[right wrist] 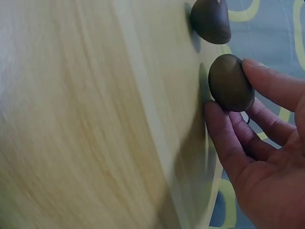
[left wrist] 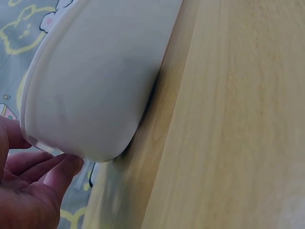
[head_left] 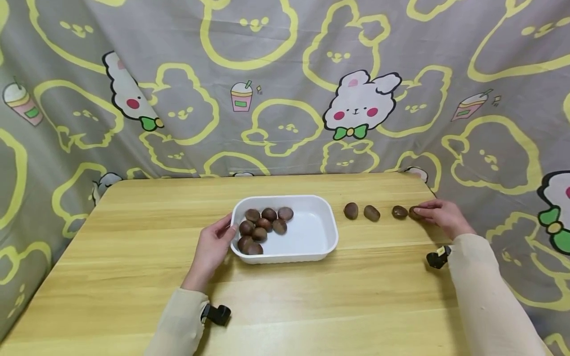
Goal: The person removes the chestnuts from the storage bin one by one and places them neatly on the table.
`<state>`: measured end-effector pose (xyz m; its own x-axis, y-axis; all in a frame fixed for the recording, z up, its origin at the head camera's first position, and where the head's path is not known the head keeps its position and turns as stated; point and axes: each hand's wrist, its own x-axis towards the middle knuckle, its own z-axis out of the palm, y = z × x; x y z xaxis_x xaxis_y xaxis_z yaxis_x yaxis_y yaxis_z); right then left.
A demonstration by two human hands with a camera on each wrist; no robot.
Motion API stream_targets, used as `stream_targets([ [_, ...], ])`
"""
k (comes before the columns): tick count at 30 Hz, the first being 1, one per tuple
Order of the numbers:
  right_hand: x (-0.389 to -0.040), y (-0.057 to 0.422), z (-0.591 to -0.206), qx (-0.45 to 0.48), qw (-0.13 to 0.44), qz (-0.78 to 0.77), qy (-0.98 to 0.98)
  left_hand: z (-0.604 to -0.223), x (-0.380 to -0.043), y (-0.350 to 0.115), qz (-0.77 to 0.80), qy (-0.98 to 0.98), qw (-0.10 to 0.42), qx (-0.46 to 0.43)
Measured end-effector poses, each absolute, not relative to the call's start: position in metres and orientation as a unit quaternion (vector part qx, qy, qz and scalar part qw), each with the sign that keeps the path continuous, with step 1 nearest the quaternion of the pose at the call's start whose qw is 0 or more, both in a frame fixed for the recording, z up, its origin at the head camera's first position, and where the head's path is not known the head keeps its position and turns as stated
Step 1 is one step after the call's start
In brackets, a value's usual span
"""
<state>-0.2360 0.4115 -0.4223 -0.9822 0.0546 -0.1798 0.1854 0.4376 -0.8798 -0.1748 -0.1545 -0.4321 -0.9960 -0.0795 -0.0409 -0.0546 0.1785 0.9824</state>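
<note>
In the head view my left hand (head_left: 213, 245) holds the left end of a white plastic tray (head_left: 313, 254), thumb at the rim and fingers beneath. The left wrist view shows the tray's outer wall (left wrist: 95, 81) with my left fingertips (left wrist: 71, 164) against its underside edge. Several brown chestnuts (head_left: 260, 234) are grouped in the tray's left half. Over at the right, my right hand (head_left: 445, 217) pinches a chestnut (right wrist: 231, 82) between thumb and fingers, close to the table surface. Just left of it lies another chestnut (head_left: 399, 212).
Two more chestnuts, one rounder (head_left: 351, 211) and one longer (head_left: 371, 213), lie between the tray and the right hand. The wooden table (head_left: 347, 306) ends at the back and right against a grey curtain (head_left: 285, 133) with cartoon prints.
</note>
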Motion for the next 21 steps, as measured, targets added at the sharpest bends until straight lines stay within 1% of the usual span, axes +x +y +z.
stream_targets([
  [7, -0.2394, 0.4135, -0.4261, 0.074, 0.066, -0.52, 0.849, -0.4311, -0.1749, -0.1543, -0.642, -0.766, 0.008, 0.048],
  [16, -0.2396, 0.4154, -0.4234, 0.069, 0.085, -0.524, 0.844, -0.4306, -0.1744, -0.1537, -0.638, -0.768, 0.013, 0.05],
  [21, -0.2349, 0.4178, -0.4216, 0.075, 0.08, -0.501, 0.858, -0.4316, -0.175, -0.1539, -0.639, -0.768, 0.012, 0.052],
])
